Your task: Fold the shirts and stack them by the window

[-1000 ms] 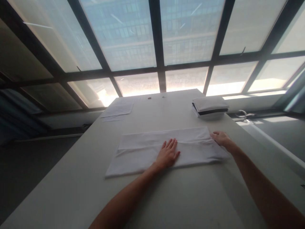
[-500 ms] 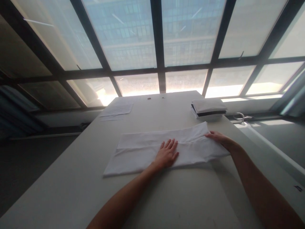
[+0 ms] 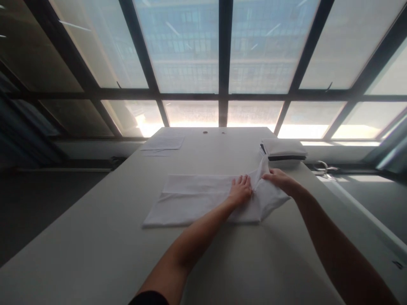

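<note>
A white cloth, folded into a long flat strip, lies across the white table. My left hand rests palm down on its right part, fingers stretched out, pressing on the fabric. Just to the right, my right hand grips the cloth's right end and holds it raised off the table, so the fabric bunches and creases between the two hands. The fingertips of my right hand are partly hidden by the fabric.
A stack of folded cloths, white with a dark layer, sits at the table's far right. Sheets of paper lie at the far left. Large windows rise behind the table. A metal ring-shaped object is beyond the right edge.
My right hand has lifted the cloth's right end and brought it leftward. My left hand has slid right along the cloth, closer to my right hand. The view has shifted slightly.
</note>
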### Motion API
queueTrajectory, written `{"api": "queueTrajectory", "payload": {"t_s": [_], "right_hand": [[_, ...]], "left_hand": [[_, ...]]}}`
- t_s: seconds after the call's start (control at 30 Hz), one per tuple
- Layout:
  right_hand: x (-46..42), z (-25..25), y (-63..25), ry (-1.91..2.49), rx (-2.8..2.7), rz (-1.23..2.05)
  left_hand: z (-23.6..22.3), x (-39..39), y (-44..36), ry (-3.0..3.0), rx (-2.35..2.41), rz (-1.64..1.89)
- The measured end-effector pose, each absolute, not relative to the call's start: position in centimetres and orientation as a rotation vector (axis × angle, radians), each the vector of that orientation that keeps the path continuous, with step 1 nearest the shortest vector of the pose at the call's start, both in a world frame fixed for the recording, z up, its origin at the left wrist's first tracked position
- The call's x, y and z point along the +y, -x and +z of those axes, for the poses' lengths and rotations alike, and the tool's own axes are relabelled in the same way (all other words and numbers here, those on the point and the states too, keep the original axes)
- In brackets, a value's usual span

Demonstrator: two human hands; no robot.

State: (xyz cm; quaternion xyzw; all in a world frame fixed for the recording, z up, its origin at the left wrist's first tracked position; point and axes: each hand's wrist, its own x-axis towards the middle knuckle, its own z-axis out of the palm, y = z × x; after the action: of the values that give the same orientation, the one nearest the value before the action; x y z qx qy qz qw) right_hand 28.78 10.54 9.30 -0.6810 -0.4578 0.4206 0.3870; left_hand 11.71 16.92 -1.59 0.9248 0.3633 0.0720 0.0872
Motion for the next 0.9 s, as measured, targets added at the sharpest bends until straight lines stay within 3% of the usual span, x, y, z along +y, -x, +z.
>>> {"api": "queueTrajectory", "payload": {"t_s": [0.23,0.43,0.57,0.7,0.9], "right_hand": [[10.7,10.2,-26.4,1.823,-1.249,0.944],[12.2,9.9,-22.9,1.872,-1.325,0.938],[13.1,8.4,-19.4,1.903,-1.354,1.039],[13.3,6.0,-18.5,1.831,-1.363,1.159],[14.1,1.3,-22.5,1.716,-1.377,0.430]], "left_hand": [[-1.8,17.9,-11.4,-2.596,0.986,0.366],[-1.0,19.1,-8.0,-1.601,0.888,0.848],[-1.4,19.6,-6.9,-0.909,0.754,0.835],[-1.7,19.6,-6.1,-0.774,0.662,0.778],[-1.0,19.3,-5.4,-0.945,0.784,0.880]]}}
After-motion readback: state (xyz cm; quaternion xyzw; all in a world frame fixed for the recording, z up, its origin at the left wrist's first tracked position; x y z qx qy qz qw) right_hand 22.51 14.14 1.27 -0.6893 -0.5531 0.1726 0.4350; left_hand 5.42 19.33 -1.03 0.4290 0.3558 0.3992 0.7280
